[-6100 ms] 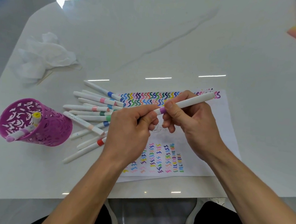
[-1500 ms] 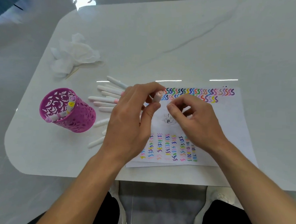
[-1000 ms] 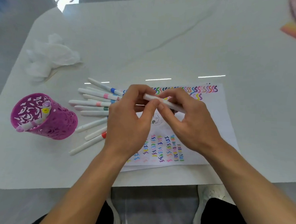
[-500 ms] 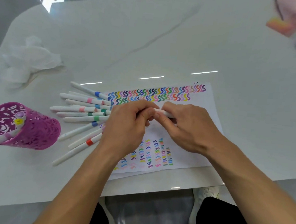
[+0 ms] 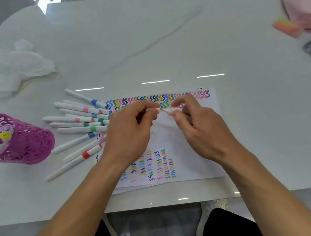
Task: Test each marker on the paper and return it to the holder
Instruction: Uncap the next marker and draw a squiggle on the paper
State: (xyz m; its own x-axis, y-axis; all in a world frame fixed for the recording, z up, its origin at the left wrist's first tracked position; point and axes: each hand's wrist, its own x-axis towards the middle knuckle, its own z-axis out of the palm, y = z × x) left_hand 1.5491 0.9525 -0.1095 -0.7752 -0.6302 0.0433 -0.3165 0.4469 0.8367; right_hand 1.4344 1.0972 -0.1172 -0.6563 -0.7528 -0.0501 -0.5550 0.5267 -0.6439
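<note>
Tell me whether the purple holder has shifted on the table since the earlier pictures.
No. The purple holder sits where it did, just left of the loose markers; only the camera shifted.

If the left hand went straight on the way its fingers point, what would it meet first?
Probably the white marker part pinched by the right hand, just ahead of the other part in the left hand, above the paper; depth unclear.

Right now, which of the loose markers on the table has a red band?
The marker nearest the person, at the bottom of the fan beside the left hand; the others show blue, pink or green bands.
</note>
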